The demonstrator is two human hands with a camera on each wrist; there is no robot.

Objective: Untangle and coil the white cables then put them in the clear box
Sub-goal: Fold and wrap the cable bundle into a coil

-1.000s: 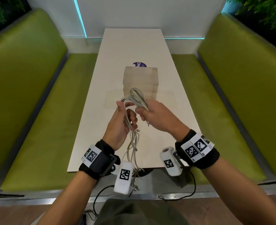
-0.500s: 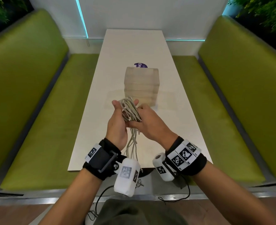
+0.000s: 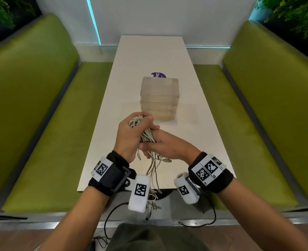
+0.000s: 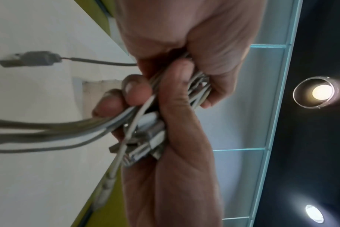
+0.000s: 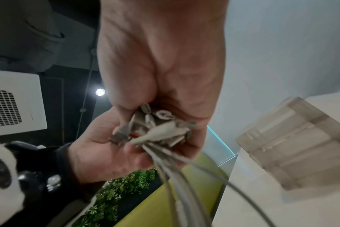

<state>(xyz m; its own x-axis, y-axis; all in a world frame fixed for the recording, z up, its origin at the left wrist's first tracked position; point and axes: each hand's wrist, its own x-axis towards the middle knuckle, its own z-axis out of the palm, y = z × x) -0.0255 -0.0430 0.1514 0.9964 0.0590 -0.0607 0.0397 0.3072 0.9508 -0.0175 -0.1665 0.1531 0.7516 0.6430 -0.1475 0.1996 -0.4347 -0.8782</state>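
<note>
A bundle of white cables (image 3: 146, 136) is held above the near half of a long white table (image 3: 151, 51). The left hand (image 3: 129, 140) is wrapped around the upper loops of the bundle, its fingers (image 3: 146, 120) curled over the top. The right hand (image 3: 169, 145) is closed on the lower part just beneath, touching the left hand, with its fingers (image 4: 134, 92) curled round the strands. Metal-tipped plugs (image 5: 161, 130) are seen bunched between the two palms in the wrist views; how many cables are gathered cannot be told, as those views are blurred. Loose tails (image 3: 154, 174) hang below the fingers, past the near table edge.

The clear box (image 3: 159, 98) stands upright on the table just beyond the fingertips, apart from both hands, nothing being seen inside it. A round purple sticker (image 3: 158, 75) is partly hidden behind the box on the tabletop.

The table is flanked by green upholstered benches, one to the left of the hands (image 3: 41, 115) and one to the right (image 3: 258, 115). A pale wall (image 3: 167, 15) with thin cyan light strips (image 3: 93, 20) closes the far end. Dark foliage (image 3: 294, 11) is visible above the bench backs, and round ceiling lamps (image 4: 321, 92) are caught by the left wrist camera.
</note>
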